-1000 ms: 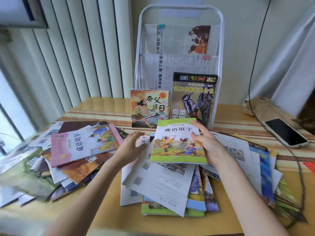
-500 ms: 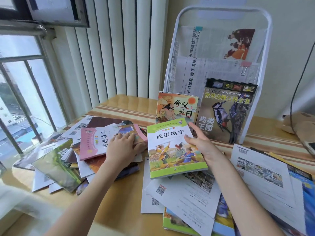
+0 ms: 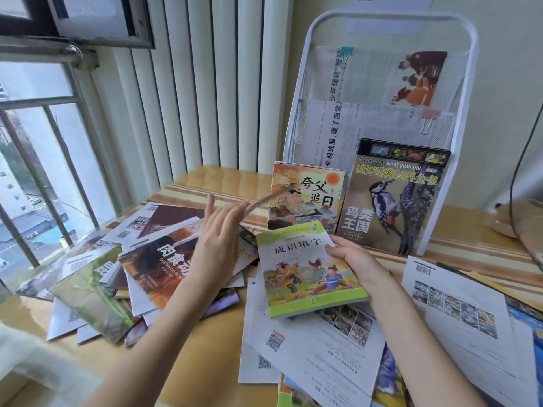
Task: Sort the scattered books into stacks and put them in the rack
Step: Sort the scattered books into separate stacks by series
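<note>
My right hand [image 3: 351, 258] grips the right edge of a green-bordered book [image 3: 299, 277] that lies on top of loose white sheets [image 3: 320, 348]. Over the left pile of scattered books [image 3: 152, 259], my left hand [image 3: 217, 248] pinches a thin book [image 3: 266, 201], lifted, blurred and seen edge-on. The white wire rack [image 3: 467, 113] stands at the back against the wall. In its bottom tier stand an orange picture book [image 3: 305, 195] and a dark bird book [image 3: 393, 201]. Newspapers [image 3: 376, 77] fill its upper pockets.
More books and printed sheets [image 3: 455, 304] spread over the right of the wooden table [image 3: 188, 353]. A window [image 3: 35, 177] and white vertical slats [image 3: 205, 98] are at the left and back. A black cable [image 3: 512, 183] hangs over a brown plush toy [image 3: 526, 221] at the right.
My left hand took the pink book off the left pile and raised it, so it now shows edge-on. The brown book beneath is uncovered. My right hand still holds the green book.
</note>
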A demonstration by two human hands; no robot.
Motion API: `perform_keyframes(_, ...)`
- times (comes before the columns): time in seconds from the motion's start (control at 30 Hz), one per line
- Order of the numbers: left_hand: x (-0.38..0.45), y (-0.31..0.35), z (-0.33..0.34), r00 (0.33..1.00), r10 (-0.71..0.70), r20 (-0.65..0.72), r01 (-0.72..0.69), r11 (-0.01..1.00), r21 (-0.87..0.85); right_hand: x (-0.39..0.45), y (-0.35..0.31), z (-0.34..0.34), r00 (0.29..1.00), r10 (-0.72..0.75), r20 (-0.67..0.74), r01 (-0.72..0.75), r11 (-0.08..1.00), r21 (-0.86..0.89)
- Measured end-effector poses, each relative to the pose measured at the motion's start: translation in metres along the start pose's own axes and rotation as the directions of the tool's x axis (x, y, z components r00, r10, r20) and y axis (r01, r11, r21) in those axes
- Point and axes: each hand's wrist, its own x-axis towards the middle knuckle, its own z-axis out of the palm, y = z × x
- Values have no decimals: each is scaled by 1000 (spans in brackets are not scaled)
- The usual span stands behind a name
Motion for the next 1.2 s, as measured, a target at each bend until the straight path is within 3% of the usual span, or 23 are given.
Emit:
perform_keyframes(0.1,-9,19,3,971,221,87,-216,974,-71,4,-3,-2,999,31,-21,-31,999,-12)
perform_keyframes(0.23,-26,37,12,804,563,192,-540,826,-161,11,-3,-10,980,190,64,-194,978,75)
perform_keyframes(0.33,-31,37,17,718,664,209,-611,745,-267,5,-7,-9,961,186,202,-212,970,116)
perform_keyframes(0.43,-38,27,22,629,723,286,-632,690,-354,4,0,-5,971,160,178,-176,981,81)
perform_keyframes(0.5,-39,17,22,613,712,342,-633,702,-327,5,4,-6,985,111,131,-129,982,134)
perform_keyframes(0.53,-40,11,22,634,678,372,-610,734,-298,4,4,-7,989,82,124,-103,980,173)
perform_keyframes(0.6,-41,5,19,754,490,437,-419,871,-255,6,6,-13,994,0,108,-32,955,294)
perform_keyframes(0.67,-40,8,15,892,74,446,41,969,-242,6,6,-16,992,-86,97,37,908,418)
perform_keyframes(0.7,-35,15,12,883,-179,434,330,895,-301,4,5,-17,988,-122,94,67,891,449)
perform_keyframes(0.73,-26,24,9,810,-387,440,564,718,-407,2,3,-16,979,-179,101,113,881,459)
perform_keyframes(0.8,0,37,9,596,-564,571,793,304,-528,-5,-3,-13,946,-302,117,223,869,442)
perform_keyframes(0.83,12,41,11,548,-563,618,818,206,-537,-9,-7,-10,925,-355,132,273,866,419)
perform_keyframes(0.87,21,44,12,547,-556,626,816,186,-548,-13,-10,-7,907,-399,134,322,863,388)
perform_keyframes(1.03,40,57,19,679,-569,464,700,311,-643,-33,-31,0,892,-443,94,422,888,183)
perform_keyframes(1.2,40,72,25,698,-515,498,680,257,-687,-32,-28,3,947,-319,-41,322,942,92)
